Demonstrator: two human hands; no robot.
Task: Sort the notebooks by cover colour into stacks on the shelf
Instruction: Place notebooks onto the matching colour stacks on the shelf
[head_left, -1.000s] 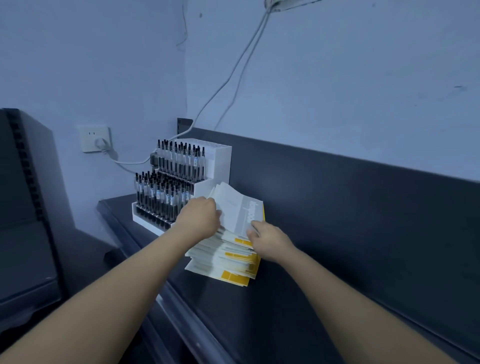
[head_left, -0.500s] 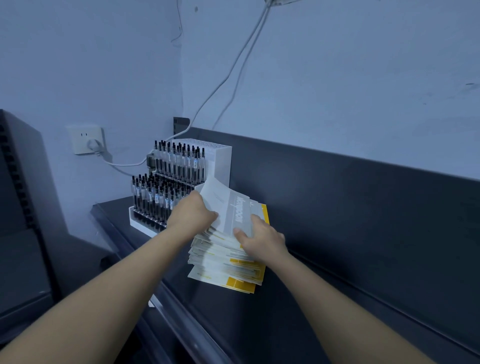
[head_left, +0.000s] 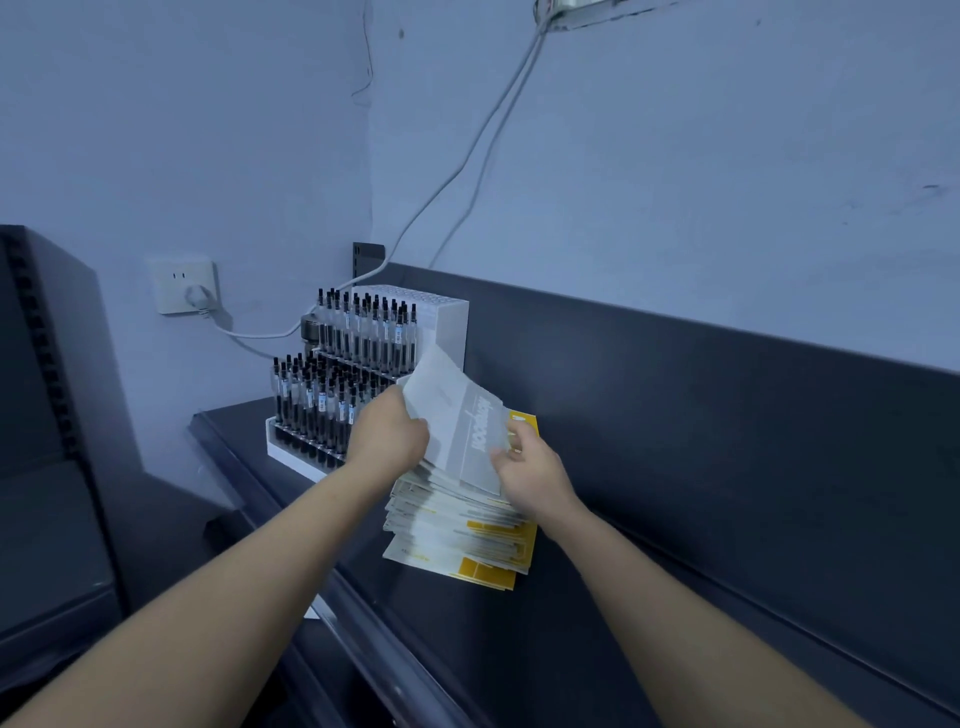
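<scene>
Left grip (head_left: 387, 441): its fingers are curling round the left edge of the grey notebook (head_left: 457, 415), holding that edge up.
Right grip (head_left: 530, 475): its thumb and fingers are pinching the near right edge of the same grey notebook.
Grey notebook: it is tilting between both grips. Its far corner is rising in front of the pen rack (head_left: 447, 322) and its near end is sitting just over the stack (head_left: 462, 525). Pale lettering is showing on the cover.
Stack: white-and-yellow notebooks are lying in an uneven pile on the shelf (head_left: 519, 649), near its left end and close to its back edge. A yellow corner is showing beside the right grip.
Pen rack: white and stepped, it is standing at the shelf's left end, just left of the stack, and carrying rows of upright pens (head_left: 332, 400).
Wall: a plug is sitting in the socket (head_left: 184, 286), and cables (head_left: 467, 156) are hanging down behind the rack.
</scene>
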